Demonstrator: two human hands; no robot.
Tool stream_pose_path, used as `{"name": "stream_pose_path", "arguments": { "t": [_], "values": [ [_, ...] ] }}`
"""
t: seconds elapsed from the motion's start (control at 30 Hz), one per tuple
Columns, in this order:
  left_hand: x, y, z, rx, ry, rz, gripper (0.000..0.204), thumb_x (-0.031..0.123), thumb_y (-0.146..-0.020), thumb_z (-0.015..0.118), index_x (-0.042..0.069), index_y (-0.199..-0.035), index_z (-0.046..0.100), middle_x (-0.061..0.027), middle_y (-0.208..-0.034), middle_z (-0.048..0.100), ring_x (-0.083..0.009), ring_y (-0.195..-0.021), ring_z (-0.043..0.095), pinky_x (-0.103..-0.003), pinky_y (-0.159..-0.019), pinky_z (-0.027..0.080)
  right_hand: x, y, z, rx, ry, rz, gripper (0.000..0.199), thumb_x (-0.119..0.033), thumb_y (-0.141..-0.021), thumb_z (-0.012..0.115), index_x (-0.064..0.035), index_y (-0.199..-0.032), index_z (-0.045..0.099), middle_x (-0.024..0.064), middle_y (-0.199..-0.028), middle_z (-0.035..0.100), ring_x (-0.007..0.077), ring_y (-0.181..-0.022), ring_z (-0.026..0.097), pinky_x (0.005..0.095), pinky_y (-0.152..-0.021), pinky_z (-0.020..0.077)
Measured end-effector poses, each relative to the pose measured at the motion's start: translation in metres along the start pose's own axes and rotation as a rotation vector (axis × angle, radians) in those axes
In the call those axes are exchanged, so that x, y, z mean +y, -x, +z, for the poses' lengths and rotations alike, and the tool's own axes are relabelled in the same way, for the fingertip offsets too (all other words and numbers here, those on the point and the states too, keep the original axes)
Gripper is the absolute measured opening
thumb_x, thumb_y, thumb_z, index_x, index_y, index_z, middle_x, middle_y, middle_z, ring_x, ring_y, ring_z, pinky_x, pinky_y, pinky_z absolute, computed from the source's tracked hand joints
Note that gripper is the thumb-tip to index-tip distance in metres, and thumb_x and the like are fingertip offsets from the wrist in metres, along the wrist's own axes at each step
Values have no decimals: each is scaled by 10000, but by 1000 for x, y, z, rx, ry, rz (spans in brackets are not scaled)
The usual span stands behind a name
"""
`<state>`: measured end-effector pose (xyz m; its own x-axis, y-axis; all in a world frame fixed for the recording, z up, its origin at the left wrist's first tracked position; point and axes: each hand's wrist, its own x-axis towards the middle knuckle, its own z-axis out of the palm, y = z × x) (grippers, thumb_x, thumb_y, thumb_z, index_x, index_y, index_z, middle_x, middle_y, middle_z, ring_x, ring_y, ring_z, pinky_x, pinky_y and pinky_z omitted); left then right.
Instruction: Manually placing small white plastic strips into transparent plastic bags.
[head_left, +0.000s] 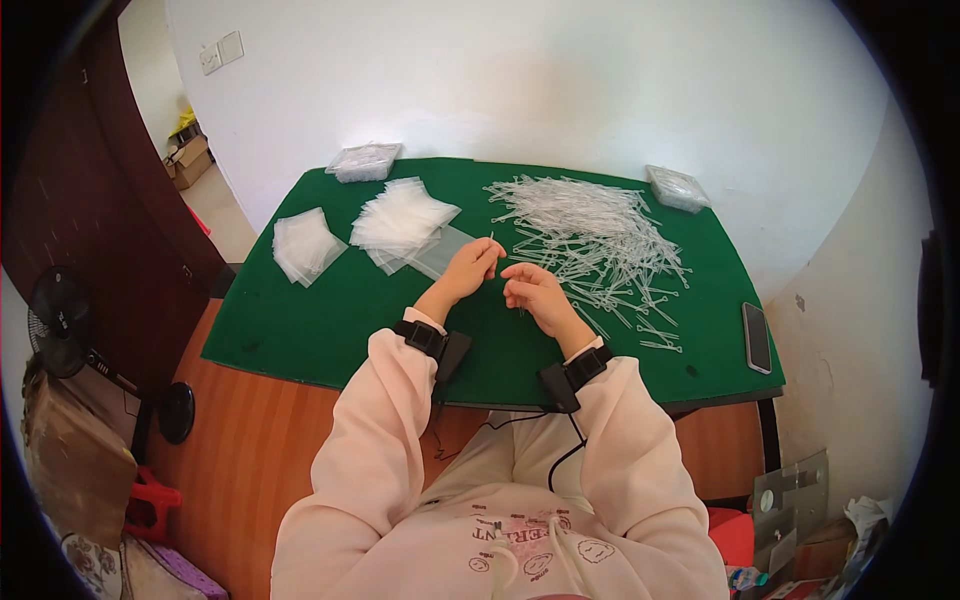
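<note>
Over the middle of the green table, my left hand [474,268] is closed, with the tip of a thin stick [491,236] poking up above its fingers. Close beside it on the right, my right hand [537,294] has its fingers curled in; what they hold, if anything, is too small to make out. A large loose pile of thin clear sticks with looped ends [585,225] spreads beyond and to the right of my right hand. Left of my left hand lies a fanned stack of clear flat bags [402,218], and one bag [440,254] reaches toward my wrist.
A smaller stack of bags [305,245] lies farther left on the green table [300,345]. Filled clear packs stand at the back left [364,162] and back right [677,188], near the white wall. A phone [757,338] rests by the right edge. A black fan [62,320] stands left.
</note>
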<state>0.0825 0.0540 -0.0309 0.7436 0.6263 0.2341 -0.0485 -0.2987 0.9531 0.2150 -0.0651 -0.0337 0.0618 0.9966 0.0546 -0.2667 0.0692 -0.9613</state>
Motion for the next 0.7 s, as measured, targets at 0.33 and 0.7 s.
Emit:
{"name": "stream_pose_path", "arguments": {
  "t": [0.33, 0.7],
  "values": [
    [1, 3, 11, 121, -9, 43, 237, 250, -899, 474, 35, -839, 554, 2, -669, 510, -68, -625, 477, -218, -551, 378, -2, 3, 4, 17, 90, 23, 117, -92, -826, 570, -35, -928, 569, 6, -749, 553, 87, -593, 516, 209, -559, 435],
    [9, 4, 21, 123, -416, 241, 196, 216, -851, 512, 38, -820, 587, -93, -680, 543, -221, -672, 552, -320, -594, 413, -19, 11, -22, 259, 636, -307, 189, -194, -804, 609, -38, -703, 578, -19, -568, 494, 92, -505, 461, 249, -460, 340]
  ]
}}
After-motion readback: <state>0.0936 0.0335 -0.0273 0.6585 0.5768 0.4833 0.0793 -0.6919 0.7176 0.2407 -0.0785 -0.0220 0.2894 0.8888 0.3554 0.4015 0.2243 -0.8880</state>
